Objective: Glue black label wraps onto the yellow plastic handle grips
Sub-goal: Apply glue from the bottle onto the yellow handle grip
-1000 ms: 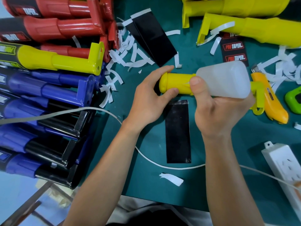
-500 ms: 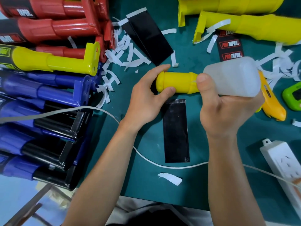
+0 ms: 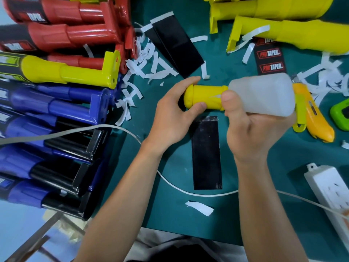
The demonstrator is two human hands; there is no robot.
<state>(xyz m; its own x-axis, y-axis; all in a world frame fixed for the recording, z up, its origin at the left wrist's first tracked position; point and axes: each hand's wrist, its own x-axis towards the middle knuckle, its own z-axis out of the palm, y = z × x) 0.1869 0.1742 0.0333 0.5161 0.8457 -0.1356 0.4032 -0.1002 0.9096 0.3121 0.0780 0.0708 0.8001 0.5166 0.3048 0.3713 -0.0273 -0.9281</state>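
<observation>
Nearest the person, a torn white paper scrap lies on the teal tabletop. A white cable curves across just beyond it, and a white power strip sits at the right edge. Past the cable, one black label wrap lies flat, running lengthwise away from the person.

Just above its far end, both hands work on the yellow handle, which is held sideways. The left grip is clamped on the handle's rounded end, thumb underneath and fingers over the top. The right grip is closed round a translucent white glue bottle, thumb pressed near its neck. The bottle's nozzle rests against the handle's surface. The handle's flanged end pokes out to the right, beneath the bottle.

Right of the hands lie an orange utility knife and a green object, cut off by the frame edge.

To the left, finished handles lie stacked: blue and black ones nearer, then a labelled yellow one, then red ones farthest.

Beyond the hands, white paper strips are scattered beside two blank black sheets. Printed black labels reading "PRO TAPER" lie to the right. More bare yellow handles rest along the far edge, partly covering those labels.
</observation>
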